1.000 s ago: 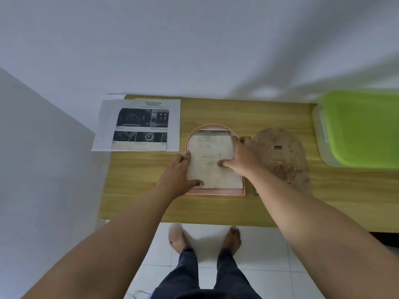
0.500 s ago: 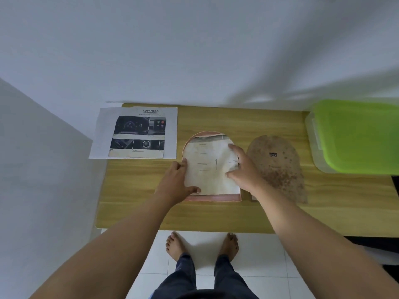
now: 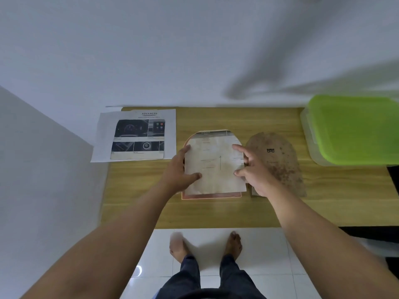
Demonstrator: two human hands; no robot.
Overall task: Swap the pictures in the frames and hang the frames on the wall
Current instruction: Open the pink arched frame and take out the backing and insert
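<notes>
A pale, arch-topped picture sheet [image 3: 212, 162] lies over a pink arched frame [image 3: 210, 196] in the middle of the wooden table [image 3: 216, 212]. My left hand [image 3: 180, 169] grips the sheet's left edge, thumb on top. My right hand [image 3: 252, 169] pinches its right edge between thumb and fingers. The sheet sits slightly skewed, overhanging the frame at the right. A brown speckled arched backing board [image 3: 280, 162] lies flat just right of the frame. A second picture, a white printed sheet headed "ADVANCED" [image 3: 138, 134], lies at the table's far left, overhanging the edge.
A clear box with a green lid [image 3: 354, 130] stands at the table's far right. White walls close in behind and to the left. My bare feet stand on white floor tiles [image 3: 269, 255] below the table's front edge.
The sheet has shifted right and lifted a little off the frame. My right hand moved from pressing on it to pinching its right edge.
</notes>
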